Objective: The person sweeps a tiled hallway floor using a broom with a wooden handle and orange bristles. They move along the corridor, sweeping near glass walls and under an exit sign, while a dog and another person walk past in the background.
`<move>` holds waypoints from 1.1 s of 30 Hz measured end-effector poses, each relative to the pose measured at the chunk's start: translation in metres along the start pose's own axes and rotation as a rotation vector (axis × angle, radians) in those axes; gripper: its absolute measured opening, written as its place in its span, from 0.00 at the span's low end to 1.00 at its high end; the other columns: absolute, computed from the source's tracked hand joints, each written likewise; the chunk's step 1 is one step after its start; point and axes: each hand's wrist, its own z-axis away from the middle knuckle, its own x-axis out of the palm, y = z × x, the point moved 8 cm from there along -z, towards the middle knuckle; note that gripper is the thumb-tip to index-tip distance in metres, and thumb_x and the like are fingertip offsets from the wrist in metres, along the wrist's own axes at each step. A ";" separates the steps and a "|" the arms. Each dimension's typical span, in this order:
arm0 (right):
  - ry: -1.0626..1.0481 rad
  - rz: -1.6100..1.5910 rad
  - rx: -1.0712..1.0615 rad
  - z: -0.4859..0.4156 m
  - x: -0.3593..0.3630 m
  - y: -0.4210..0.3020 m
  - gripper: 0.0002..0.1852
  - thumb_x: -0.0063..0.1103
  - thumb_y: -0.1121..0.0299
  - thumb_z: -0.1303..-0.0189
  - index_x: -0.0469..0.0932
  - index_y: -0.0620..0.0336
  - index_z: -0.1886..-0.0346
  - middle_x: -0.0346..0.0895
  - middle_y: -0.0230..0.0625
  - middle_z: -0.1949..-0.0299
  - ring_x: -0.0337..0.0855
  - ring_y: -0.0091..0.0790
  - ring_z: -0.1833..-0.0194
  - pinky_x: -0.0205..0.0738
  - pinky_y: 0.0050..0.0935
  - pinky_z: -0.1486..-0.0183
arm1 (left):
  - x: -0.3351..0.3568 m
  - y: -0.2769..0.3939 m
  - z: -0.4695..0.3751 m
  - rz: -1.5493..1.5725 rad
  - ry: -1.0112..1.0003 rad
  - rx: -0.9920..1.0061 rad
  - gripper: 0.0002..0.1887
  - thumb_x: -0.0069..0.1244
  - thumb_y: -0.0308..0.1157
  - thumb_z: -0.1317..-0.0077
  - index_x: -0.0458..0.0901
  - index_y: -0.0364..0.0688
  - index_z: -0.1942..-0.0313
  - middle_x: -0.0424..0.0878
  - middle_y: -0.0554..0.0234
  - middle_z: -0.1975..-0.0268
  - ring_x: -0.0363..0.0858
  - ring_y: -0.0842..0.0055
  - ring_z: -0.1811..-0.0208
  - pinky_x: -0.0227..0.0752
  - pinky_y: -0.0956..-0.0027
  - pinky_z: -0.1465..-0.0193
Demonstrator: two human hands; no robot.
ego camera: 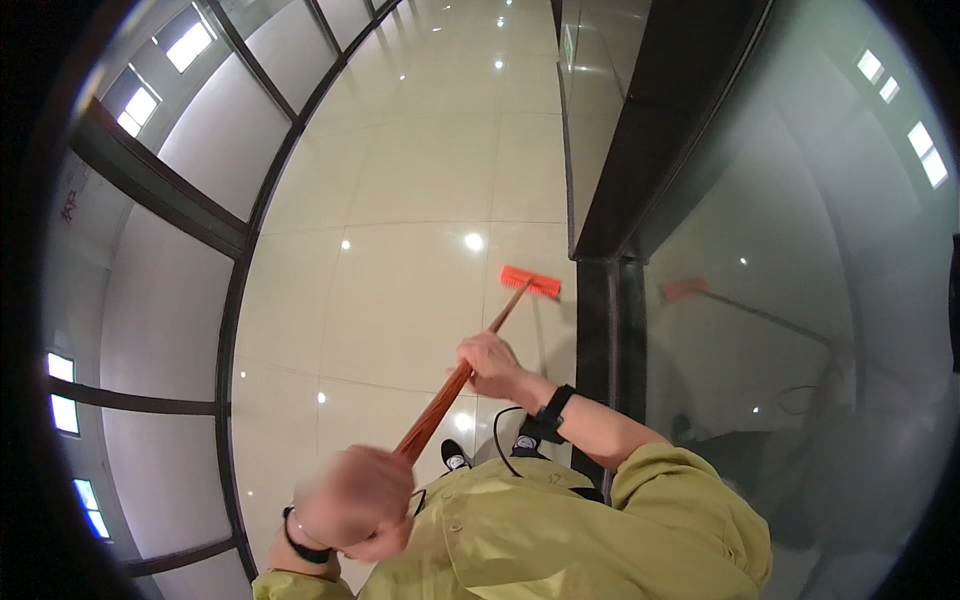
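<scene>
A long wooden-handled brush runs diagonally from my body up to the right. My left hand [360, 499], somewhat blurred, is closed around the upper end of its reddish-brown wooden handle [436, 414]. Farther down, my right hand [489, 365] grips the same handle. The orange-red bristled brush head [531, 282] rests on the glossy beige tile floor [409, 300], close to the dark frame at the right. Both wrists wear black bands.
Dark-framed glass panels [169, 322] curve along the left. On the right stand a black frame post [611, 337] and a glass pane [750, 300] reflecting the brush. My black shoes [454, 454] and a thin black cable [498, 435] show below.
</scene>
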 end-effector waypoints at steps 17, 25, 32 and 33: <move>-0.151 0.068 0.016 -0.039 0.064 0.044 0.04 0.60 0.72 0.55 0.76 0.55 0.82 0.77 0.40 0.76 0.78 0.49 0.65 0.71 0.44 0.61 | 0.001 -0.037 0.009 -0.078 0.120 -0.025 0.13 0.44 0.14 0.56 0.58 0.39 0.85 0.58 0.65 0.86 0.58 0.65 0.85 0.54 0.65 0.78; -0.343 -0.211 -0.202 -0.029 0.117 -0.116 0.14 0.55 0.66 0.46 0.70 0.55 0.87 0.74 0.40 0.82 0.76 0.51 0.75 0.71 0.45 0.70 | -0.061 0.068 0.069 0.018 0.190 0.154 0.14 0.54 0.20 0.55 0.64 0.40 0.87 0.77 0.70 0.80 0.74 0.85 0.82 0.66 0.76 0.80; -0.456 -0.022 -0.260 -0.081 0.177 -0.087 0.03 0.58 0.71 0.56 0.76 0.50 0.82 0.76 0.36 0.80 0.79 0.46 0.69 0.71 0.43 0.60 | -0.082 0.020 0.108 -0.220 0.663 -0.121 0.12 0.41 0.13 0.63 0.55 0.38 0.89 0.54 0.63 0.88 0.56 0.64 0.88 0.53 0.66 0.82; -0.407 -0.042 -0.277 -0.089 0.179 -0.077 0.05 0.58 0.71 0.56 0.74 0.52 0.83 0.75 0.37 0.80 0.78 0.47 0.70 0.72 0.43 0.62 | -0.079 0.008 0.106 -0.285 0.637 -0.126 0.13 0.41 0.13 0.61 0.55 0.38 0.88 0.54 0.62 0.88 0.57 0.63 0.87 0.54 0.65 0.81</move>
